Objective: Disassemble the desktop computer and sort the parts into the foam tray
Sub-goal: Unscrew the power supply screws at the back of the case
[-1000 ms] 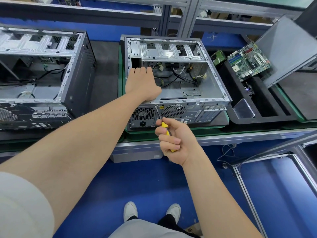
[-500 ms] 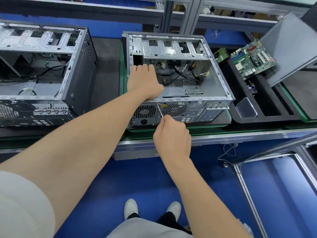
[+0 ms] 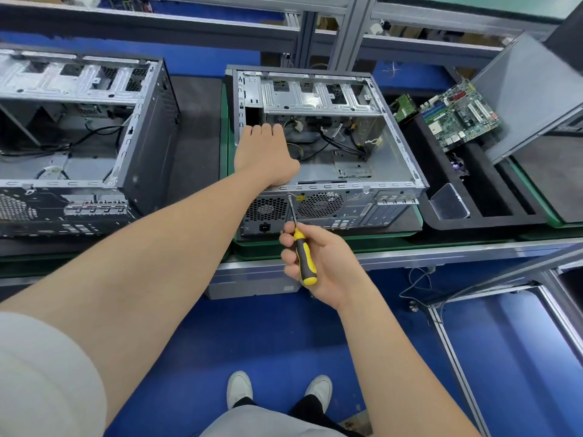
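An open desktop case (image 3: 391, 171) lies on its side on the bench, its rear panel facing me. My left hand (image 3: 265, 152) reaches down into its left part; the fingers point away and what they touch is hidden. My right hand (image 3: 318, 260) grips a yellow-and-black screwdriver (image 3: 303, 250) whose tip meets the rear panel's top edge, between the two fan grilles. Loose cables lie inside the case. To the right sits the black foam tray (image 3: 492, 222), with a green motherboard (image 3: 459, 113) leaning in its far end.
A second open case (image 3: 148, 127) stands at the left on the same bench. A grey side panel (image 3: 530, 89) leans up at the far right. A clear plastic piece (image 3: 449, 201) sits in the tray's near corner. Aluminium frame rails run behind and at lower right.
My right hand has turned on the screwdriver: from palm side up, to rolled over it, to palm up again with the yellow handle showing. The left hand stays inside the case.
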A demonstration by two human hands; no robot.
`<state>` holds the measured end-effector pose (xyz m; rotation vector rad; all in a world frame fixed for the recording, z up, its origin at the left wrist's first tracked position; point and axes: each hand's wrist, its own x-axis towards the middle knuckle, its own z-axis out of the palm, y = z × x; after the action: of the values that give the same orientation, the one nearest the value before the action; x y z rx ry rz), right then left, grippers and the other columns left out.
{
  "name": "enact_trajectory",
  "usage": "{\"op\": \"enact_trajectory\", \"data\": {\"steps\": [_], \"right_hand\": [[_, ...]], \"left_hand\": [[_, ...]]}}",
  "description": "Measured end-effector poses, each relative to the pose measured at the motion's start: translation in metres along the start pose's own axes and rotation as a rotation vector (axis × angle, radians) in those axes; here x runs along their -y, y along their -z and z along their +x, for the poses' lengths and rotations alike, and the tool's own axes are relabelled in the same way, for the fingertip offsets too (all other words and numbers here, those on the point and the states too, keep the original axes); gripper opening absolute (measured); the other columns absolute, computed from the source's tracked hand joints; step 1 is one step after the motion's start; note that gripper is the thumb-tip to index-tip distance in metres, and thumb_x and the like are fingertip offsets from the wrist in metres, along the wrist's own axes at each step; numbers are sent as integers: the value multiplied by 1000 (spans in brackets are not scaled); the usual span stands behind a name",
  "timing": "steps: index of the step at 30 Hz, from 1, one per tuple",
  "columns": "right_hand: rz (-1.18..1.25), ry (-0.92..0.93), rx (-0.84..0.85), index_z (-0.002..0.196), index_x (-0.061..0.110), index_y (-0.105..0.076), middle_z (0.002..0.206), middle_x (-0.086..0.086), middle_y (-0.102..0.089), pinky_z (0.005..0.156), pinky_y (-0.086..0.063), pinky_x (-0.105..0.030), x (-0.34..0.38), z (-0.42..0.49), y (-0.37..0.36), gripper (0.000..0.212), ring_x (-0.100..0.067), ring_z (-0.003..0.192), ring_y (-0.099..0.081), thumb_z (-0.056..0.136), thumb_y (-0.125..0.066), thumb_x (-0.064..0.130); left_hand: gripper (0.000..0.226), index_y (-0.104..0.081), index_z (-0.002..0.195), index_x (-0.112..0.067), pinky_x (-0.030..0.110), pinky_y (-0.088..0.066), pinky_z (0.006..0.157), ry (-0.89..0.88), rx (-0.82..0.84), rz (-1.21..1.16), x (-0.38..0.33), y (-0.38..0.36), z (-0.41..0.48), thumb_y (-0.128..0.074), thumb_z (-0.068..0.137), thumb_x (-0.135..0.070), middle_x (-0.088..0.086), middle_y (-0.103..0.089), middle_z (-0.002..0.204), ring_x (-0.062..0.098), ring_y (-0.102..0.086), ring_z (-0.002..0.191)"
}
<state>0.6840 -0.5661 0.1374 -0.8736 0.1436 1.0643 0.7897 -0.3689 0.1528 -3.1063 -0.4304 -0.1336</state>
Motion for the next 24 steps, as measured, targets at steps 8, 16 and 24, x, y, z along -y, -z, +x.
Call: {"op": "enact_trajectory", "data": {"steps": [8, 16, 24], "right_hand": [[498, -52, 141, 94, 10, -64, 59, 3, -42, 27, -16, -20, -21, 9, -7, 25, -7, 30, -22, 107, -48, 26], [-393, 290, -414, 88, 13, -63, 60, -4, -46, 41, -22, -24, -27, 13, -18, 28, -19, 40, -27, 106, -43, 21], [-1684, 616, -976, 94, 17, -52, 65, 0, -51, 54, -37, -36, -36, 12, -23, 26, -32, 59, -51, 111, -42, 33]], "left_hand": [[52, -48, 121, -9, 46, -35, 100, -4, -16, -2, 1, -1, 1, -44, 84, -46, 14, -56, 118, 34, -51, 108], [51, -48, 118, -9, 46, -33, 98, 6, -31, -7, 0, -5, 2, -44, 83, -46, 13, -55, 116, 33, -51, 107], [53, -48, 120, -8, 46, -33, 100, 5, -32, -11, -1, -3, 0, -44, 84, -46, 14, -56, 117, 34, -51, 109]]}}
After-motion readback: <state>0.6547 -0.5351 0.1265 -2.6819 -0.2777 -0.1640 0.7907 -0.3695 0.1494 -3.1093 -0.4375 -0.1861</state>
